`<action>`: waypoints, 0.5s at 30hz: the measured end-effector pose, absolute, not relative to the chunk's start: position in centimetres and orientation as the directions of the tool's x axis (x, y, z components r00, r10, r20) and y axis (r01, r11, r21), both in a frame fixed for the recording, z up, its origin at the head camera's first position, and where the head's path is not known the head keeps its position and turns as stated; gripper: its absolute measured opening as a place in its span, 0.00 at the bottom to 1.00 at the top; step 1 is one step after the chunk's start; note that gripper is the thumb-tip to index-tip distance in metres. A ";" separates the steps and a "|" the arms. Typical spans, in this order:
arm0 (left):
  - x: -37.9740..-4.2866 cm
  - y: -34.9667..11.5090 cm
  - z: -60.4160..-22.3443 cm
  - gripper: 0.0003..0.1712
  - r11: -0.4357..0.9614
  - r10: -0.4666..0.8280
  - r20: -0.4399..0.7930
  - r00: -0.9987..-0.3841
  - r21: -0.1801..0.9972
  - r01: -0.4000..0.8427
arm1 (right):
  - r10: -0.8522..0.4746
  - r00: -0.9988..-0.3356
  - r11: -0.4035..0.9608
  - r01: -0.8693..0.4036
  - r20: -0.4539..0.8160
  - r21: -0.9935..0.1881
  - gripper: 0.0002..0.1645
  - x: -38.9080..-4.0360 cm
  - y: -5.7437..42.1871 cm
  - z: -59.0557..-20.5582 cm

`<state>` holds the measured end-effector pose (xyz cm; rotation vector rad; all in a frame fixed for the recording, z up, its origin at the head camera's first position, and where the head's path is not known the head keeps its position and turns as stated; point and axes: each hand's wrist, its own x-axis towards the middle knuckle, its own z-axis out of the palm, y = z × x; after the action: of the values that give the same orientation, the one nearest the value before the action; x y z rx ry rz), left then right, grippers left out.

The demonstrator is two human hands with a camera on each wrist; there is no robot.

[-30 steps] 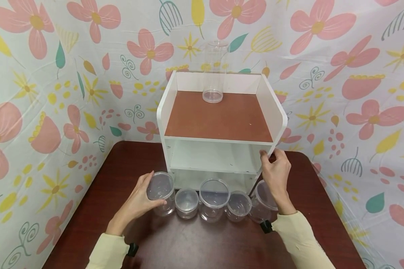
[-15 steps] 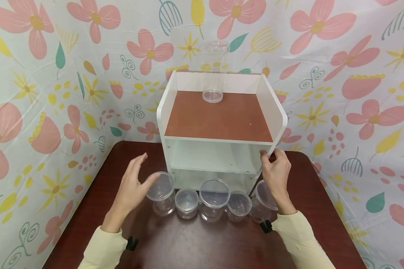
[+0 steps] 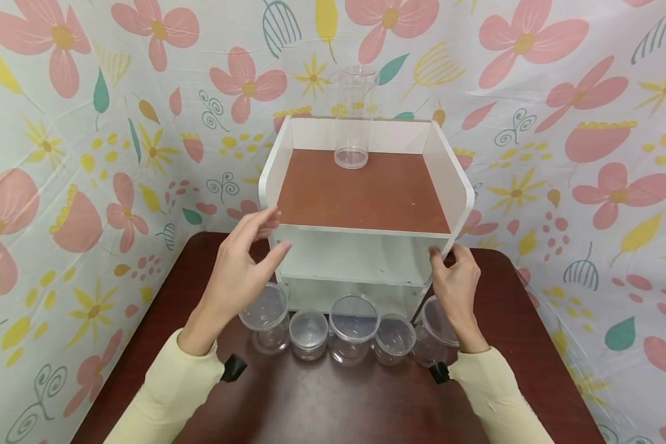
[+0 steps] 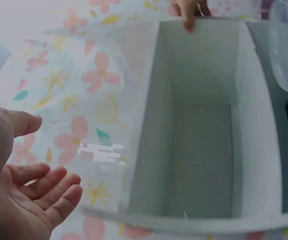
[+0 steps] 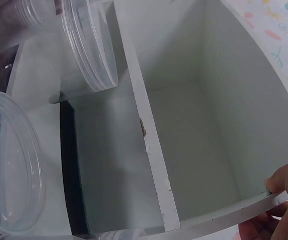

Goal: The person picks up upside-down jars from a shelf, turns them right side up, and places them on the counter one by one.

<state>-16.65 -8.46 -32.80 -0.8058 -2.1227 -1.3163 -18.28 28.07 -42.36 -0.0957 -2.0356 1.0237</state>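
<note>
My right hand (image 3: 456,283) pinches the front edge of the right side panel of a white shelf unit (image 3: 361,230), thumb on the inner face. In the right wrist view its fingers (image 5: 286,185) wrap that edge. My left hand (image 3: 235,268) is raised near the unit's left front edge, fingers spread and thumb apart, holding nothing. The left wrist view shows the same hand (image 4: 31,195) with its palm turned up beside the unit. Below it, a large lidded clear jar (image 3: 269,314) stands on the table. Both lower compartments of the unit hold nothing visible.
A tall clear cylinder (image 3: 352,157) stands on the unit's brown top. Along its front is a row of jars: a small one (image 3: 308,333), a large one (image 3: 354,324), another small one (image 3: 394,338) and a large one (image 3: 430,339). The dark wooden table (image 3: 316,407) extends forward; floral cloth (image 3: 155,98) hangs behind.
My left hand has let go of the leftmost jar and moved up and right to the shelf unit's left front edge. The right hand keeps its grip on the right panel.
</note>
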 end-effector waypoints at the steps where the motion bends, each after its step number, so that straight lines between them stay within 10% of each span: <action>1: -17.0 -8.1 -32.4 0.33 0.341 0.220 0.672 -0.707 0.626 0.701 | 0.401 -0.650 0.665 -0.278 0.646 -0.693 0.09 -18.3 28.1 -42.3; 15: -22.1 -3.1 -28.0 0.42 0.285 0.258 0.434 -0.863 0.820 0.497 | 0.402 -0.654 0.665 -0.272 0.640 -0.695 0.09 -18.4 28.1 -42.4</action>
<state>-22.13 -3.08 -28.02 -0.6991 -2.3350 -1.6140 -18.37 28.12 -42.42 -0.1008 -2.0445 1.0235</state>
